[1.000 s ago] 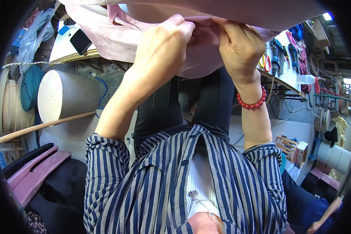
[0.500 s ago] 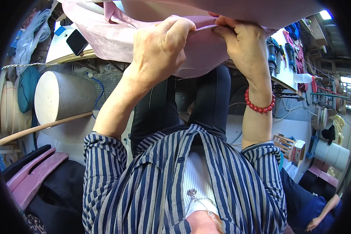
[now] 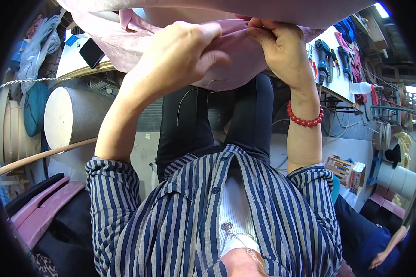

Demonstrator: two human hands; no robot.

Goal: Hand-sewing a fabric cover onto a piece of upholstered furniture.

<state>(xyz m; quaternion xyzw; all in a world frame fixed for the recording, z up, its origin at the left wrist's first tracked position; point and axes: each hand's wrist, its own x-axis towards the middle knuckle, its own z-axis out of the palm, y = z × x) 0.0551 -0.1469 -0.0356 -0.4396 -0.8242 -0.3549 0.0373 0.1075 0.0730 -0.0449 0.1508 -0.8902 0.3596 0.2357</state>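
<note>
Pink fabric (image 3: 235, 64) spreads across the top of the head view and hangs in folds above my knees. My right hand (image 3: 282, 48), with a red bead bracelet (image 3: 305, 122) on its wrist, pinches the edge of this fabric between thumb and bent fingers. My left hand (image 3: 182, 53) is in front of the cloth, its thumb apart from the forefinger; nothing shows between them. The other fingers of that hand are partly hidden. A thin loose thread (image 3: 179, 104) curves down over my dark trousers from below the fabric.
At left are a phone (image 3: 92, 53) on a table, a large pale cylinder (image 3: 71, 115) and a wooden rod (image 3: 51, 156). Power tools (image 3: 322, 60) and a white bottle (image 3: 361, 87) sit on the right-hand table. Another person's arm (image 3: 389, 249) appears at lower right.
My left hand has come away from the fabric edge, moving left and turning, with the thumb now spread. My right hand keeps its pinch, shifted slightly left.
</note>
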